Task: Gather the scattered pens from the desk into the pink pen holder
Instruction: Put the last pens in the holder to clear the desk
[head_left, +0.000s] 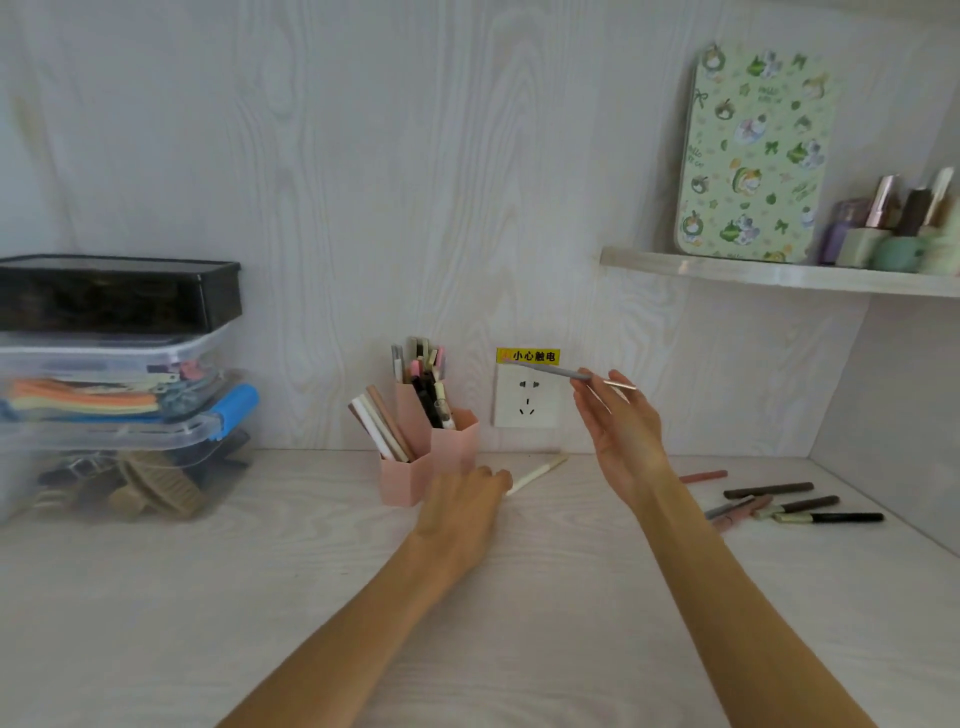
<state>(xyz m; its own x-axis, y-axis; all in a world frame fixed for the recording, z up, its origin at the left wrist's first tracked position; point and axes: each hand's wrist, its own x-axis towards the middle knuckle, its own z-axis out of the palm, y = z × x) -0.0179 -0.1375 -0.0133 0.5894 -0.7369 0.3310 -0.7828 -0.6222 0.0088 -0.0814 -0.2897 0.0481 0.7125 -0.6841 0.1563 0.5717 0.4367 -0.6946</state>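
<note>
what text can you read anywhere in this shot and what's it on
"小心触电": black characters on the yellow warning sticker stuck to the wall just above the white wall socket.
Green patterned tin with cartoon animals on the wall shelf: small scattered lettering in the pattern, too small and blurred to read.
Pens in the pink hexagonal pen holder and the scattered pens lying on the desk: no legible print.
</note>
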